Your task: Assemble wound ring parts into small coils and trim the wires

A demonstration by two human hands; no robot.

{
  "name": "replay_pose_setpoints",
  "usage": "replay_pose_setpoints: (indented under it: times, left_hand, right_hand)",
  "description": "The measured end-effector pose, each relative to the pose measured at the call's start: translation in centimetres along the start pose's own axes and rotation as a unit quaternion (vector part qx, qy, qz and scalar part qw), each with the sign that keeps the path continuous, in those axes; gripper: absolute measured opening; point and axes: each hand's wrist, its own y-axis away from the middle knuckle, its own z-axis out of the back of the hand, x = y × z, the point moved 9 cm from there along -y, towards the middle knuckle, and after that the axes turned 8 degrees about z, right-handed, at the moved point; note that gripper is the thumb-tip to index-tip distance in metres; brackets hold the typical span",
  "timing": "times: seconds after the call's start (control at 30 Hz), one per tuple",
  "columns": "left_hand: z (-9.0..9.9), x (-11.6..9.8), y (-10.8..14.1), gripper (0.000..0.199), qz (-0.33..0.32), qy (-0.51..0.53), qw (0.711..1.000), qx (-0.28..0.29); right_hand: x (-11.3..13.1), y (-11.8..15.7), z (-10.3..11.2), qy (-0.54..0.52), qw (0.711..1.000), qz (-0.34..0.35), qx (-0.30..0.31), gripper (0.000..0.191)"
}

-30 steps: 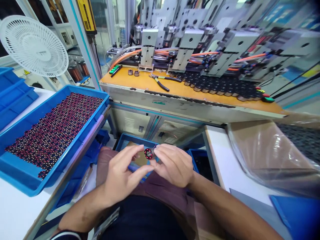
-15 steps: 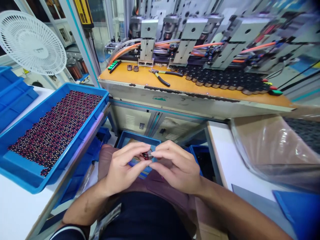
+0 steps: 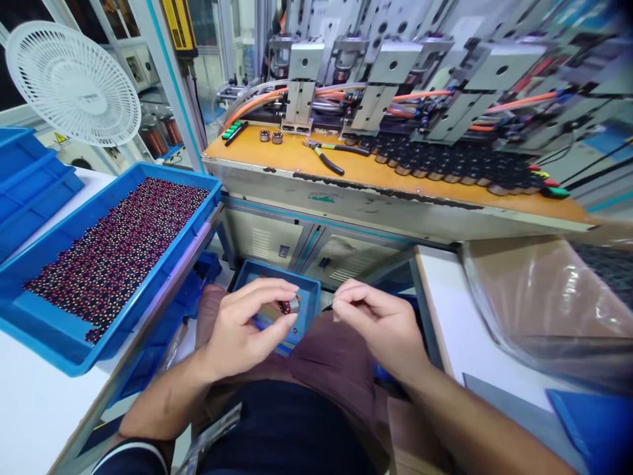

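Observation:
Over my lap, my left hand (image 3: pixel 247 326) pinches a small wound stator (image 3: pixel 293 305) between thumb and fingers. The stator shows a silvery metal side and dark red parts at its left end. To its right and apart from it, my right hand (image 3: pixel 378 323) has thumb and fingertips pressed together. Something tiny and dark shows by those fingertips, too small to name. Below both hands a blue bin (image 3: pixel 309 290) stands near the floor, with a small dark piece in it.
At left a blue tray (image 3: pixel 106 349) holds a mass of small red-and-black parts, near a white fan (image 3: pixel 74 82). Pliers (image 3: pixel 326 158) and rows of black-topped cylinders (image 3: pixel 435 161) lie on the orange bench (image 3: pixel 237 155) under the machine. A plastic-lined box (image 3: pixel 524 284) is at right.
My right hand has moved right, away from the stator and my left hand. The stator has turned so that its metal side shows. The view has shifted slightly.

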Motion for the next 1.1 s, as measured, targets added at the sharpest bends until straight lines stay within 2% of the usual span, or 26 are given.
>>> replay_pose_setpoints:
  times: [0.07,0.17,0.2,0.27,0.37,0.5,0.57,0.63,0.67,0.73,0.8,0.83,0.93,1.1]
  left_hand:
    - [0.0,-0.6,0.1,0.039,-0.046,-0.084,0.995,0.002]
    - [-0.5,-1.3,0.2,0.048,-0.108,-0.189,0.976,-0.001]
    - [-0.8,-1.4,0.3,0.050,-0.124,-0.213,0.969,0.000]
    - [-1.4,-1.5,0.4,0.053,-0.144,-0.239,0.960,0.008]
    - [-1.9,-1.4,0.6,0.056,-0.159,-0.248,0.955,0.026]
    - [-1.6,-1.3,0.9,0.056,-0.156,-0.251,0.955,0.028]
    - [-1.2,-1.3,0.9,0.055,-0.139,-0.238,0.961,0.024]
    - [-0.7,-1.2,0.8,0.054,-0.108,-0.201,0.973,0.024]
    - [-0.4,-1.0,0.6,0.053,-0.087,-0.174,0.981,0.027]
    - [-0.1,-0.4,0.4,0.051,-0.039,-0.106,0.993,0.043]
    - [-0.1,0.0,0.2,0.048,-0.004,-0.032,0.997,0.066]
    - [-0.1,0.0,0.1,0.045,0.003,0.001,0.997,0.076]
    - [-0.1,-0.1,0.1,0.037,-0.004,0.066,0.993,0.094]
    - [0.4,0.7,0.0,0.028,0.012,0.092,0.993,0.074]
  right_hand:
    - [0.2,-0.2,1.5,0.025,1.000,0.009,-0.015,0.002]
    - [3.7,-0.8,1.9,0.120,0.986,0.113,-0.021,0.016]
    - [4.9,-0.9,1.2,0.145,0.979,0.142,-0.006,0.017]
    - [6.0,-1.3,-1.1,0.161,0.974,0.157,0.039,0.018]
    - [5.5,-1.8,-3.7,0.147,0.980,0.122,0.064,0.019]
    - [4.5,-2.1,-5.2,0.132,0.982,0.102,0.085,0.014]
    - [4.8,-2.3,-5.3,0.153,0.975,0.122,0.104,0.015]
    - [6.1,-2.5,-5.4,0.216,0.949,0.184,0.138,0.015]
    - [6.9,-2.5,-5.6,0.258,0.924,0.228,0.165,0.017]
    - [8.4,-2.2,-6.2,0.340,0.857,0.316,0.224,0.025]
    - [9.1,-1.9,-6.5,0.389,0.800,0.367,0.273,0.033]
    - [9.3,-1.8,-6.5,0.401,0.783,0.377,0.289,0.035]
    - [9.3,-1.8,-6.1,0.411,0.773,0.375,0.305,0.037]
    - [7.9,-1.8,-5.2,0.402,0.794,0.345,0.298,0.032]
